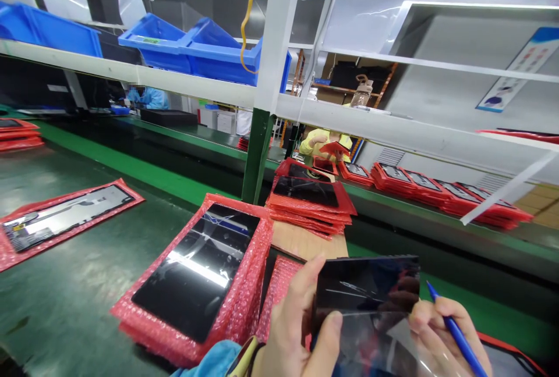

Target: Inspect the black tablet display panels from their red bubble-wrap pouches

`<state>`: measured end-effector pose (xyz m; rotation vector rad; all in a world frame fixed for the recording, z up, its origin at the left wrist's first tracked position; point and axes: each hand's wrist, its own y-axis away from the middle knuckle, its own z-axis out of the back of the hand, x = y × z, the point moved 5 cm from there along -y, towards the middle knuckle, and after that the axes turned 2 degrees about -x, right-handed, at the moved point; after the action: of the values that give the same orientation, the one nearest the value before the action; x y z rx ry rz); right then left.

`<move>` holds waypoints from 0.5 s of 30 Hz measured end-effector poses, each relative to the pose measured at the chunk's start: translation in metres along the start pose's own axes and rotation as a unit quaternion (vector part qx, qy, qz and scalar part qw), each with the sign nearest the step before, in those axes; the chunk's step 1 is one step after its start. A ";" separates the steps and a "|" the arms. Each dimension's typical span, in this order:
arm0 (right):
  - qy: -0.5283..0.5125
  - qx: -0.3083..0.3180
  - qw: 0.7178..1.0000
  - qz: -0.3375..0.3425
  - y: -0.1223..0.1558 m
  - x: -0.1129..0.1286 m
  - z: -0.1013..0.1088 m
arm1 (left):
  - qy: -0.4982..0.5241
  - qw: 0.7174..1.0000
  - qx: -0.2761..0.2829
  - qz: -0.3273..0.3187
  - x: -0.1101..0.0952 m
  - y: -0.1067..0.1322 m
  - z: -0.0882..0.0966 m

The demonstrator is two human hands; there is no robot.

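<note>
My left hand grips a glossy black screen panel by its left side, thumb on the face. At the panel's right edge is my right hand, its fingertips pinched together. A blue pen is tucked between its fingers, tip pointing up. A clear film seems to cover the lower part of the panel; I cannot tell whether the right fingertips grip it. Left of my hands lies another black screen panel on a stack of red bubble-wrap sleeves.
A second red-sleeved stack stands behind, beside a green-and-white post. One sleeved panel lies on the green table at left. Blue bins sit on the shelf above. A person in yellow handles a red sleeve opposite.
</note>
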<state>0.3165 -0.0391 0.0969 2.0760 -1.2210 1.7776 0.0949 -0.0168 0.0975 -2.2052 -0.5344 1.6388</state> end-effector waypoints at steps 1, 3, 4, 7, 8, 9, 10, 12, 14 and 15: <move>0.006 0.001 1.000 0.004 0.000 0.001 -0.001 | -0.004 1.000 0.003 0.001 -0.001 -0.002 0.001; 0.018 0.007 1.000 0.014 0.000 0.003 -0.003 | -0.005 1.000 0.012 0.005 -0.002 -0.004 0.001; 0.022 0.012 1.000 0.019 0.000 0.005 -0.005 | 0.001 1.000 0.021 0.008 -0.003 -0.006 0.001; 0.017 0.029 0.999 0.024 0.001 0.009 -0.009 | 0.027 0.998 0.059 0.023 -0.005 -0.009 -0.002; 0.014 0.036 0.999 0.016 0.001 0.008 -0.010 | 0.032 0.997 0.067 0.029 -0.006 -0.009 -0.003; 0.011 0.044 0.999 0.003 0.001 0.006 -0.011 | 0.035 0.996 0.072 0.035 -0.006 -0.010 -0.004; 0.009 0.050 0.999 -0.008 0.001 0.004 -0.011 | 0.037 0.996 0.073 0.042 -0.007 -0.010 -0.004; 0.005 0.056 0.998 -0.028 0.000 -0.002 -0.010 | 0.041 0.995 0.071 0.053 -0.007 -0.009 -0.005; 0.004 0.063 0.997 -0.040 -0.001 -0.007 -0.009 | 0.046 0.995 0.067 0.056 -0.007 -0.008 -0.005; 0.006 0.064 0.997 -0.046 -0.001 -0.008 -0.008 | 0.048 0.995 0.064 0.055 -0.006 -0.007 -0.005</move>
<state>0.3112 -0.0294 0.0927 2.1484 -1.0154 1.8689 0.0972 -0.0142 0.1076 -2.2392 -0.2782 1.5623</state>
